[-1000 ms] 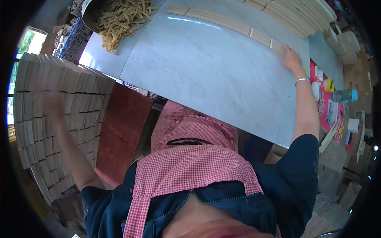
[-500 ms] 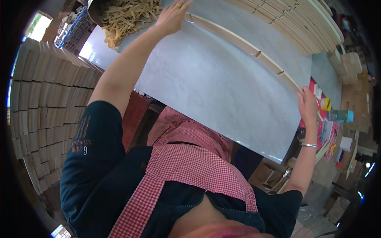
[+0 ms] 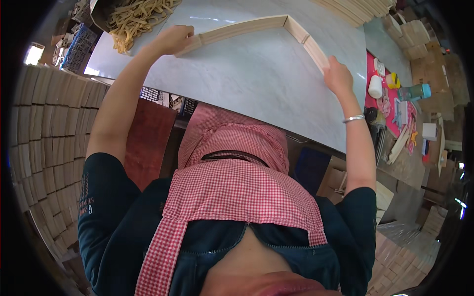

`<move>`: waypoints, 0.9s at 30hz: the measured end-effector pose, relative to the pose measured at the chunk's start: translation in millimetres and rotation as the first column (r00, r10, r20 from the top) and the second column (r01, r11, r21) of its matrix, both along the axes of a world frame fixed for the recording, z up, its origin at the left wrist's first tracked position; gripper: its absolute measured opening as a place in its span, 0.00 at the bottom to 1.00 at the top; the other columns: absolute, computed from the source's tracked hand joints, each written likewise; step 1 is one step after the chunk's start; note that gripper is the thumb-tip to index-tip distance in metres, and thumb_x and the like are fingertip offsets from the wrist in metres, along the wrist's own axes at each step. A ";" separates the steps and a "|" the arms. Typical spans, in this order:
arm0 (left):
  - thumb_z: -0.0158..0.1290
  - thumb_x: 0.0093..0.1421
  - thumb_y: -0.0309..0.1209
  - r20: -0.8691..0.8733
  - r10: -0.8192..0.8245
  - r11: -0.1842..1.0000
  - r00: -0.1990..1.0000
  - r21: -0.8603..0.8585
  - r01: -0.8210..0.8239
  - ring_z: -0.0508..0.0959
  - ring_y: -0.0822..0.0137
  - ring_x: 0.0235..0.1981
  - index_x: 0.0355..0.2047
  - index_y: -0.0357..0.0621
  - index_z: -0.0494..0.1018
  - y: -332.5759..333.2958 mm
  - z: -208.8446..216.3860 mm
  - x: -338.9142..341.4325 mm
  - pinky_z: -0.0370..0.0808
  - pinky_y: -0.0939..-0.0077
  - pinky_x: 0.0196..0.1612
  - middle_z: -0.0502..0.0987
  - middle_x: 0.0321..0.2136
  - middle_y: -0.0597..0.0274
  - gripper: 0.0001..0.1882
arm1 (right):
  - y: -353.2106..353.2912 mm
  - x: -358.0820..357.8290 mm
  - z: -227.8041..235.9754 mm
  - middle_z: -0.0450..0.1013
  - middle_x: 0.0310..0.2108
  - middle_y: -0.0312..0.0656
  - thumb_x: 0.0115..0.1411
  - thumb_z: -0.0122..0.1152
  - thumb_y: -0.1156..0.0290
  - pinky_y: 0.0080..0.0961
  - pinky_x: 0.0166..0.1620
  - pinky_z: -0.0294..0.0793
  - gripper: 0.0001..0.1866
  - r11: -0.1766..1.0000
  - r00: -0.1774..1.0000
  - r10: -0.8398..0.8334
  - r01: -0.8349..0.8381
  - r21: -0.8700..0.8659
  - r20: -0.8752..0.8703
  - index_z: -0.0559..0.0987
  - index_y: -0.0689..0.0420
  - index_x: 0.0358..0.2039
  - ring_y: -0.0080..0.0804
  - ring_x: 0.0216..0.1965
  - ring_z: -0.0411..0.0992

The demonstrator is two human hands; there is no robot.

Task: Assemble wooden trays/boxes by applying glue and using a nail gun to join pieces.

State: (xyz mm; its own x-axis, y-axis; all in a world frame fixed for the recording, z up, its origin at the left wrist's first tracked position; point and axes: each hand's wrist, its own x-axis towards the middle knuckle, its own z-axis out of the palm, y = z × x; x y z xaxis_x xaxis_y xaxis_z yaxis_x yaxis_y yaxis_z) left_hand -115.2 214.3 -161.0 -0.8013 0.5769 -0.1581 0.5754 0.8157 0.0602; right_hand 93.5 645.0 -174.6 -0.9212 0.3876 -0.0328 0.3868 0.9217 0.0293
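Observation:
A long pale wooden strip [image 3: 242,28] stands on edge over the table, bent at a sharp corner near its far middle, with dark notches or joints along its length. My left hand [image 3: 175,39] is closed around its left end, near the pile of tan bands. My right hand [image 3: 339,76], with a silver bangle on the wrist, is closed on the strip's right end. The fingertips of both hands are partly hidden behind the wood.
The grey marbled table [image 3: 237,74] lies in front of me. Tan flat bands [image 3: 140,19] heap at its far left; long wooden slats [image 3: 353,10] lie at the far right. Stacked wood pieces [image 3: 44,138] rise on my left. A teal-capped bottle [image 3: 414,92] stands right.
The strip has come nearer to me, and it now bends at a sharp corner instead of a gentle curve. Both hands have drawn back toward me, and the right has shifted left.

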 end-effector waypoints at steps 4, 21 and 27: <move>0.46 0.61 0.34 0.000 -0.055 0.998 0.998 0.016 0.055 0.80 0.48 0.37 0.50 0.47 0.73 11.1 4.2 31.5 0.76 0.56 0.40 0.82 0.40 0.52 0.17 | -25.6 -18.4 -13.0 0.79 0.35 0.52 0.62 0.52 0.72 0.48 0.41 0.76 0.11 0.998 1.000 0.001 -0.003 -0.061 -0.021 0.71 0.56 0.45 0.55 0.39 0.78; 0.44 0.60 0.29 0.215 -0.256 0.925 0.943 0.337 0.174 0.79 0.49 0.41 0.58 0.46 0.68 32.6 -26.6 47.4 0.76 0.58 0.46 0.79 0.48 0.49 0.25 | -67.7 -25.2 -11.0 0.80 0.39 0.51 0.59 0.53 0.77 0.44 0.39 0.76 0.22 0.967 0.978 0.166 -0.187 -0.175 -0.125 0.72 0.55 0.55 0.52 0.38 0.79; 0.42 0.61 0.28 0.228 -0.261 0.889 0.938 0.435 0.141 0.78 0.49 0.42 0.57 0.45 0.69 21.2 -44.4 53.9 0.76 0.56 0.46 0.79 0.47 0.49 0.23 | -81.0 -20.3 -19.9 0.79 0.37 0.47 0.56 0.58 0.76 0.42 0.38 0.75 0.14 0.822 0.886 0.424 -0.464 -0.332 -0.188 0.79 0.55 0.45 0.49 0.34 0.77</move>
State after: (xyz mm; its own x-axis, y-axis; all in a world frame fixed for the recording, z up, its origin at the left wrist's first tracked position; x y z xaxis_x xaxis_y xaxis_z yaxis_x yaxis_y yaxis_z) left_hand -61.4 235.5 -205.4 -0.6203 0.7813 -0.0694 0.6358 0.5526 0.5389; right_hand 73.1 564.1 -194.5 -0.9963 -0.0846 0.0148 -0.0843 0.9323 -0.3516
